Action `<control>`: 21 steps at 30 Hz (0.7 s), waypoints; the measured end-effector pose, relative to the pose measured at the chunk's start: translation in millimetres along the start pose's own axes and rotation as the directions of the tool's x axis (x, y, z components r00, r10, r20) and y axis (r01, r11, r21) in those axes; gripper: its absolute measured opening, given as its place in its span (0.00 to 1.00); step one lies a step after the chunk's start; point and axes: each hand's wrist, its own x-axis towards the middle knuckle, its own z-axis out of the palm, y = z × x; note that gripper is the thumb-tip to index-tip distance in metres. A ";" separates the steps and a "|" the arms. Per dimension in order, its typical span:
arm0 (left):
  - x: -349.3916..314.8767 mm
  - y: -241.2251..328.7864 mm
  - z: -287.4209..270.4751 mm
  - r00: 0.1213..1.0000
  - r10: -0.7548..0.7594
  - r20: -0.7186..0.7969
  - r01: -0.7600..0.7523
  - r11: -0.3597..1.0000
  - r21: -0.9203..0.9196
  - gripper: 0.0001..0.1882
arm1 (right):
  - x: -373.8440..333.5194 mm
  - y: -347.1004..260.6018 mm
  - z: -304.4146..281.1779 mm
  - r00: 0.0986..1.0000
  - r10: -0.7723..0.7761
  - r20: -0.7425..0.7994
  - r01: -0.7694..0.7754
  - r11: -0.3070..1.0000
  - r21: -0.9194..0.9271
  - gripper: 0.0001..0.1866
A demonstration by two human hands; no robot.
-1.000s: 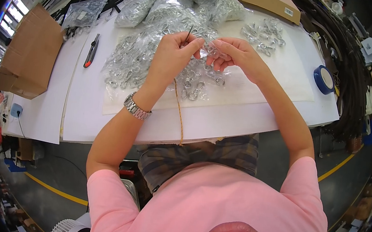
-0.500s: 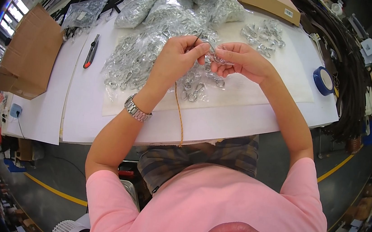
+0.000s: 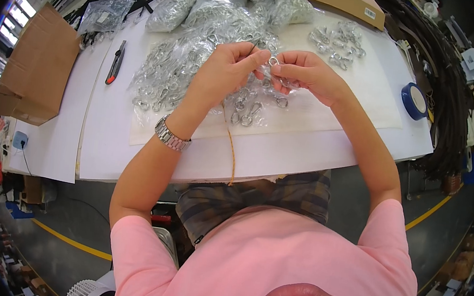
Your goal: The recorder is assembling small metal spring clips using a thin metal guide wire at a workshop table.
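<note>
Leftmost, a carton stands well apart from the heap of wrapped metal clasps, the landmark for all places given. A cutter lies between carton and heap. Full bags rest along the heap's far side. Over the heap's right part, the left hand is closed on a thin dark tool, its tip projecting above the fingers. An orange cord runs from the heap's near side to the table edge; its upper end is hidden. At the heap's right margin, the right hand pinches a clasp, whose ring shows between the two hands. The hands are close together; whether they touch cannot be told. Right of the heap lie loose clasps and, farther off, blue tape.
</note>
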 end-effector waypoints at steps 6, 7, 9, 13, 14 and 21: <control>-1.8 -2.1 4.2 0.987 0.136 0.080 -0.155 0.939 0.307 0.19 | -4.6 -8.2 17.6 0.996 -0.016 0.089 0.022 0.997 -0.070 0.12; -1.3 -2.9 2.4 0.964 0.256 0.068 -0.259 0.850 0.458 0.19 | -5.8 -11.8 19.6 0.991 -0.020 0.134 0.029 0.997 -0.066 0.13; -2.4 -4.0 6.8 0.922 0.378 0.084 -0.352 0.726 0.591 0.19 | -7.6 -10.2 18.3 0.990 0.013 0.141 -0.005 0.998 -0.059 0.13; -4.3 -7.1 15.3 0.938 0.347 -0.019 -0.304 0.848 0.434 0.18 | -10.8 -11.9 11.0 0.972 0.136 0.194 -0.116 0.987 -0.114 0.14; -3.5 -8.5 16.0 0.958 0.282 -0.045 -0.258 0.922 0.288 0.19 | -11.6 -12.2 7.9 0.972 0.135 0.192 -0.115 0.987 -0.113 0.14; -4.9 2.0 6.9 0.980 0.024 -0.197 -0.041 0.996 -0.079 0.13 | -2.5 -10.8 9.2 0.997 -0.043 -0.072 0.061 0.960 0.274 0.15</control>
